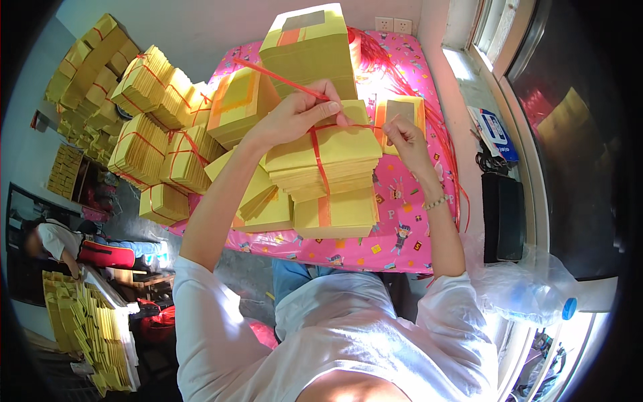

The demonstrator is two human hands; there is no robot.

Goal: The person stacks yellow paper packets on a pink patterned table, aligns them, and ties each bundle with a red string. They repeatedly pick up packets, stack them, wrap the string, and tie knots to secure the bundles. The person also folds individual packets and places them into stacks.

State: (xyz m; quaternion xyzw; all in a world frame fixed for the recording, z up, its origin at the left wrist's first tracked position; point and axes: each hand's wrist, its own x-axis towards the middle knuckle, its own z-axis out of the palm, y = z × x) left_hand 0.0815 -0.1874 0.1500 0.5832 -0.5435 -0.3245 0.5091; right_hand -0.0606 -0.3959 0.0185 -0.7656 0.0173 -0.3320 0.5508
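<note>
- The left hand (308,112) pinches a red strip (318,155) between thumb and fingers above the top of a yellow paper bundle (348,149); one end of the strip sticks out to the upper left.
- The right hand (406,141), just beyond the bundle's right side, is curled closed and grips the strip, which runs taut between the two hands; a beaded bracelet (437,202) circles that wrist.
- The bundle lies at the near middle of the table, on top of another yellow stack (355,216), with the strip crossing its top and going down its front.
- Under the stacks spreads a pink cartoon-print tablecloth (418,234).
- A tall yellow stack (309,59) stands behind the bundle, near loose red strips (385,60).
- To the left sit strip-tied bundles (139,149).
- Farther left, another person (57,242) bends beside more yellow paper stacks (94,328).
- A clear plastic bottle (532,301) with a blue cap lies at right.
</note>
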